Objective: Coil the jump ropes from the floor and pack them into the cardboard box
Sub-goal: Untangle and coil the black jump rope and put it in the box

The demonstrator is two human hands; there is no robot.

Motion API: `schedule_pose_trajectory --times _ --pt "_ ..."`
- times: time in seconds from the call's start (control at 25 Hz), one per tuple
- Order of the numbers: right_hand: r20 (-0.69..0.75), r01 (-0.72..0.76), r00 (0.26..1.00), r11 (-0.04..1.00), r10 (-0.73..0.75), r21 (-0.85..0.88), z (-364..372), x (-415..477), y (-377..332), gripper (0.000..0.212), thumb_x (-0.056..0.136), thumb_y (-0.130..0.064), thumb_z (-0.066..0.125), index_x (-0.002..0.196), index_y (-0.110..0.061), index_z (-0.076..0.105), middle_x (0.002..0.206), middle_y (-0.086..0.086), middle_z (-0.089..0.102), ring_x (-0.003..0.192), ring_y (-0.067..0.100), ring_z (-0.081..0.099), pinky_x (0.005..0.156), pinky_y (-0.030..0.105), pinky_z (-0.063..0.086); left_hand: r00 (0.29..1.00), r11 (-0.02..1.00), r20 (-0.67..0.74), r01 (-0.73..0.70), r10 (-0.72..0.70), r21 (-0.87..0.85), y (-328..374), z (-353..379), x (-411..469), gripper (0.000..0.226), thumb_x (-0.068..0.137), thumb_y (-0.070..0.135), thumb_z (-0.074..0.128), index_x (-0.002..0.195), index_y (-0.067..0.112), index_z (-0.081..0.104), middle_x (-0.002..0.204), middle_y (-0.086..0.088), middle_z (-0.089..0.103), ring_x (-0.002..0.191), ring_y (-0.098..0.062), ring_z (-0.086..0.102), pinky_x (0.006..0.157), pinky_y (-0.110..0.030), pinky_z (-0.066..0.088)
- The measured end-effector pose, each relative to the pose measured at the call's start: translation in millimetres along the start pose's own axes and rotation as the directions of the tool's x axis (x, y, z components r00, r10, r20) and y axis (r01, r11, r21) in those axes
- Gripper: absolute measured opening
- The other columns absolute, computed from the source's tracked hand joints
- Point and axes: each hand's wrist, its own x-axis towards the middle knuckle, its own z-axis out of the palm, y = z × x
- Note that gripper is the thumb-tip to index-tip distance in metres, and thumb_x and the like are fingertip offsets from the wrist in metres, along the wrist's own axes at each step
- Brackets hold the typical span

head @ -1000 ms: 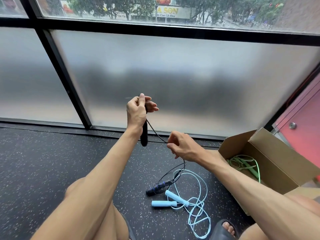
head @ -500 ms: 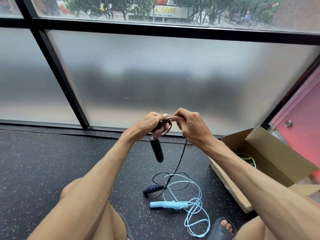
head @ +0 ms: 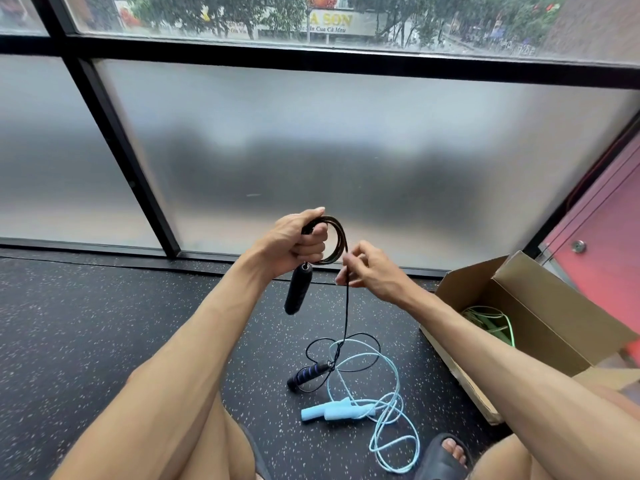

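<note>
Gripping coiled loops of the black jump rope (head: 341,242) in the left hand (head: 298,242), fingers curled; pinching its hanging strand with the right hand (head: 370,271). Leaving slack and second handle (head: 308,374) on the floor (head: 104,323). Noting green rope (head: 491,322) already in cardboard box (head: 554,306); judging light blue rope (head: 384,410) uncoiled, pending.

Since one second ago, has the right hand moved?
Yes. The right hand rose: then it hung mostly below the window's bottom frame, now it crosses that frame, pinching the black rope.
</note>
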Motion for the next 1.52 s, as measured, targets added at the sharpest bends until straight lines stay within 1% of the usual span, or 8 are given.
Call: schedule_pose_trajectory --times 0.2,0.4,0.64,0.8,0.96,1.24,1.4,1.52 --pt "0.126 -0.142 0.981 0.987 0.15 -0.073 13.5 -5.8 27.4 0.008 0.096 -0.017 0.062 0.095 -0.012 0.055 0.092 0.013 0.075 0.087 0.024 0.074 0.078 0.038 0.054 0.995 0.968 -0.055 -0.09 0.079 -0.235 7.6 -4.9 -0.1 0.048 0.104 0.032 0.036 0.06 0.016 0.046 0.04 0.009 0.021 0.034 -0.006 0.015 0.041 -0.023 0.013" --pt "0.036 -0.129 0.99 0.982 0.135 -0.139 27.5 -2.0 35.9 0.037 0.087 -0.027 0.073 0.114 -0.021 0.048 0.097 0.004 0.069 0.087 0.019 0.069 0.075 0.032 0.056 0.995 0.956 -0.055 -0.096 0.084 -0.278 11.5 -6.7 -1.9 0.047 0.104 0.032 0.036 0.06 0.016 0.045 0.04 0.009 0.021 0.033 -0.005 0.017 0.041 -0.021 0.014" --pt "0.084 -0.115 0.99 0.993 0.115 -0.007 33.4 1.8 28.8 0.008 0.094 -0.013 0.064 0.091 -0.012 0.056 0.094 0.02 0.073 0.081 0.023 0.071 0.063 0.018 0.051 0.987 0.942 -0.085 -0.153 0.133 -0.299 12.5 -7.8 -1.6 0.045 0.105 0.031 0.034 0.065 0.015 0.047 0.041 0.009 0.021 0.036 -0.008 0.012 0.042 -0.022 0.016" --pt "0.091 -0.152 0.984 0.988 0.152 -0.004 39.6 -3.4 29.3 0.014 0.091 -0.012 0.069 0.091 -0.009 0.056 0.088 0.018 0.074 0.079 0.025 0.071 0.074 0.038 0.059 0.946 0.888 -0.244 -0.291 0.212 -0.355 9.8 -11.8 4.0 0.048 0.108 0.039 0.025 0.077 0.012 0.05 0.047 0.007 0.024 0.041 -0.009 0.018 0.047 -0.023 0.028" --pt "0.084 -0.119 0.99 0.992 0.114 0.047 43.4 -7.3 16.3 0.012 0.094 -0.007 0.062 0.086 -0.005 0.054 0.072 0.012 0.064 0.063 0.021 0.063 0.062 0.044 0.061 0.857 0.891 -0.421 -0.407 0.297 -0.2 7.1 -12.5 11.3 0.047 0.109 0.034 0.024 0.085 0.007 0.055 0.052 0.003 0.033 0.044 -0.012 0.026 0.053 -0.027 0.032" --pt "0.105 0.215 0.977 0.844 -0.188 -0.491 15.7 -11.2 -40.6 0.02 0.102 -0.018 0.05 0.097 -0.011 0.067 0.072 -0.012 0.056 0.061 0.001 0.048 0.057 0.019 0.037 0.709 0.805 -0.46 -0.262 0.535 0.532 -2.6 -18.8 19.8 0.036 0.107 0.025 0.037 0.085 0.005 0.058 0.054 -0.002 0.051 0.044 -0.016 0.048 0.052 -0.029 0.043" --pt "0.087 0.333 0.936 0.776 -0.342 -0.536 3.9 -12.2 -64.9 0.019 0.098 -0.008 0.053 0.088 -0.01 0.069 0.06 -0.022 0.048 0.053 -0.006 0.05 0.054 0.01 0.033 0.785 0.684 -0.327 -0.162 0.526 0.711 -8.0 -12.9 17.6 0.035 0.106 0.022 0.04 0.084 0.003 0.058 0.052 -0.005 0.057 0.041 -0.018 0.054 0.051 -0.029 0.046" --pt "0.031 0.384 0.902 0.765 -0.432 -0.517 -6.6 -11.3 -68.6 0.013 0.094 -0.002 0.055 0.086 -0.007 0.065 0.055 -0.023 0.046 0.053 -0.009 0.053 0.054 0.009 0.033 0.926 0.653 -0.197 -0.067 0.322 0.754 -13.3 -8.5 13.8 0.036 0.106 0.02 0.041 0.075 0.008 0.056 0.048 -0.003 0.056 0.036 -0.016 0.052 0.045 -0.025 0.044"
